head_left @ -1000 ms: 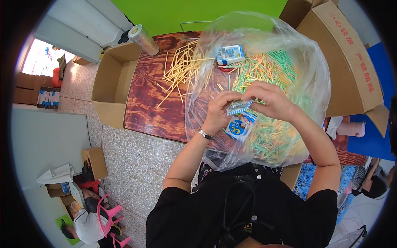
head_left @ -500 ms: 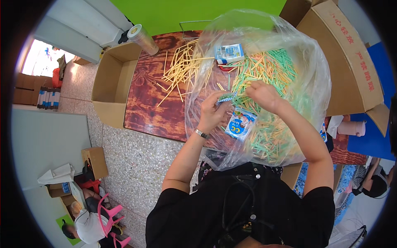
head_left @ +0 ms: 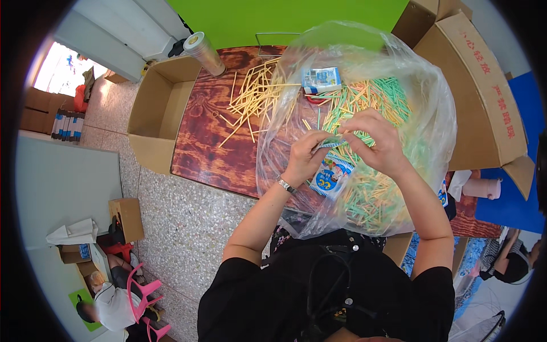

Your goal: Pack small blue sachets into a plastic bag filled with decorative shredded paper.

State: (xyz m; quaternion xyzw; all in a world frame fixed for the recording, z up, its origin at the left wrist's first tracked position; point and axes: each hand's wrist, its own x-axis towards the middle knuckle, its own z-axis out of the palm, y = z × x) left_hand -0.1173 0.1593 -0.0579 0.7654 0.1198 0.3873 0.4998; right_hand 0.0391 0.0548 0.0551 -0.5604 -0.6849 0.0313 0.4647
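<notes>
My left hand pinches a small blue-and-white packet, its fingers closed on the edge. Close against the packet's upper end, my right hand has its fingertips pressed together on short coloured sticks, mostly hidden by the fingers. Beneath both hands lies a large clear plastic bag, spread open, with a heap of green, yellow and orange short sticks in it. A printed blue-and-white packet lies flat just below my hands. Another such packet rests farther back on the heap's left side.
Long pale-yellow sticks lie loose on the reddish wooden table. A clear canister stands at the back left. Open cardboard boxes flank the table, left and right. A pink cup lies at right. Other people sit farther off.
My right hand has come up from the stick heap, leftward to the packet in my left hand. My left hand has shifted slightly right, and the packet is now between both hands.
</notes>
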